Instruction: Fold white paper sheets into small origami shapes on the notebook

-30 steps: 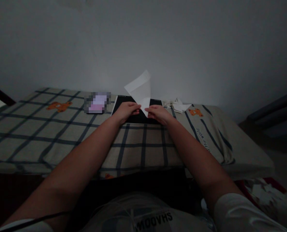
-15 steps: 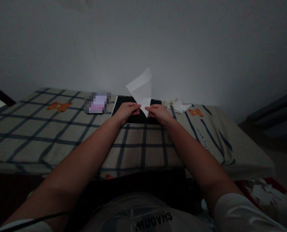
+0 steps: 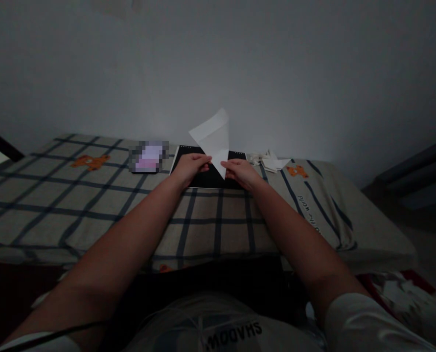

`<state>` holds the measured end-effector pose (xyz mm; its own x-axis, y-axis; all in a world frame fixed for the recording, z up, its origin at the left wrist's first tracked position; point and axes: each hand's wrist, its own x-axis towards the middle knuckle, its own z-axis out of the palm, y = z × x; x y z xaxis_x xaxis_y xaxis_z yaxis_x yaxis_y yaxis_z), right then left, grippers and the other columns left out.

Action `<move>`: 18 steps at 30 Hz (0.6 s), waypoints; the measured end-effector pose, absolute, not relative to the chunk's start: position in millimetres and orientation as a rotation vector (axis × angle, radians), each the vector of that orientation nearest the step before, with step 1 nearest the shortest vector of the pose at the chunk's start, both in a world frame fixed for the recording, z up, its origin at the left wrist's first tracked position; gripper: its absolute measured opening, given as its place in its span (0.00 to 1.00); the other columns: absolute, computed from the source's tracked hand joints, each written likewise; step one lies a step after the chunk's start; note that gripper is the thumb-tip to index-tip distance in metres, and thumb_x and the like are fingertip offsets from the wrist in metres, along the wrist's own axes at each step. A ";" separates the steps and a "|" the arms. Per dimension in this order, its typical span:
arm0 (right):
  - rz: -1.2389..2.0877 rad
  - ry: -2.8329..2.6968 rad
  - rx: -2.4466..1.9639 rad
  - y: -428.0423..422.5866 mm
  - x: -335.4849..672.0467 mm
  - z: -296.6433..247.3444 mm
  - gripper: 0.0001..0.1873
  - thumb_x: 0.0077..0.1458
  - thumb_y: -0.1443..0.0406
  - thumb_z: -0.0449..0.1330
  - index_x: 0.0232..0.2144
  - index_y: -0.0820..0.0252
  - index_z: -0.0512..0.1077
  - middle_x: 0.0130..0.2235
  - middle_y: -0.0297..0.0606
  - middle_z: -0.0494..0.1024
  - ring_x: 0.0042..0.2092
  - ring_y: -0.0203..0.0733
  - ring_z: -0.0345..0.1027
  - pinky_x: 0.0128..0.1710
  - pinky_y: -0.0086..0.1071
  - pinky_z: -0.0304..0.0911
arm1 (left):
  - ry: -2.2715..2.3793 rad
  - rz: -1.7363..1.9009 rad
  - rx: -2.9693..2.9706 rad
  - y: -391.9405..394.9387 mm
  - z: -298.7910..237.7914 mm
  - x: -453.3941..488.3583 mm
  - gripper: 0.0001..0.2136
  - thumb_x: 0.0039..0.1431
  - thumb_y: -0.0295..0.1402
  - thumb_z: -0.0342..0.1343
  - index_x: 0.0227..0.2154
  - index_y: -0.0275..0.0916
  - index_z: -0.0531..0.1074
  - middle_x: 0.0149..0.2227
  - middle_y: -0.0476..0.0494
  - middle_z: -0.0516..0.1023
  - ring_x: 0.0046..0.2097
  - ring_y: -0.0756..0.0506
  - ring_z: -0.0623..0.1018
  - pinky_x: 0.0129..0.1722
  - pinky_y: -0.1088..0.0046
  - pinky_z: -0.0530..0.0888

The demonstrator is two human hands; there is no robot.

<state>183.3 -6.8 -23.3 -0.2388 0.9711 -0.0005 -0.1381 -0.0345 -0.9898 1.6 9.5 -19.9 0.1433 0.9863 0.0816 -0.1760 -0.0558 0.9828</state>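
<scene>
A folded sheet of white paper stands raised above a black pad, its pointed corner towards me and its wide end up near the wall. My left hand pinches the paper's left edge between thumb and fingers. On the opposite edge, close to the point, my right hand is closed on the same sheet. The black pad, with small holes along its far edge, lies flat under both hands and is partly hidden by them.
A checked cloth covers the table. Left of the pad lies a blurred-out phone-like object. Folded white paper pieces lie to the right. A red container with crumpled paper stands low at right. The wall rises behind.
The paper's upper end has dipped slightly and shifted a little left. My left hand has moved slightly up and left along its edge; my right hand has hardly moved.
</scene>
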 end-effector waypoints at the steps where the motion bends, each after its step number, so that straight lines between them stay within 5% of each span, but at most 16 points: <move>1: 1.448 -1.269 -1.002 -6.9 183.3 -23.5 0.10 0.45 0.61 0.65 0.27 0.62 0.72 0.31 0.38 0.76 0.32 0.32 0.68 0.33 0.27 0.66 | 0.941 1.220 1.199 9.8 -20.3 1.7 0.09 0.43 0.34 0.65 0.25 0.33 0.74 0.27 0.46 0.75 0.27 0.55 0.71 0.29 0.80 0.71; 18: 1.461 -1.249 -0.983 -3.7 187.0 -23.8 0.08 0.48 0.62 0.63 0.28 0.62 0.73 0.27 0.36 0.75 0.27 0.30 0.67 0.31 0.26 0.65 | 1.017 1.280 1.166 8.7 -15.7 2.2 0.07 0.45 0.31 0.63 0.25 0.33 0.74 0.26 0.46 0.74 0.25 0.56 0.70 0.28 0.80 0.70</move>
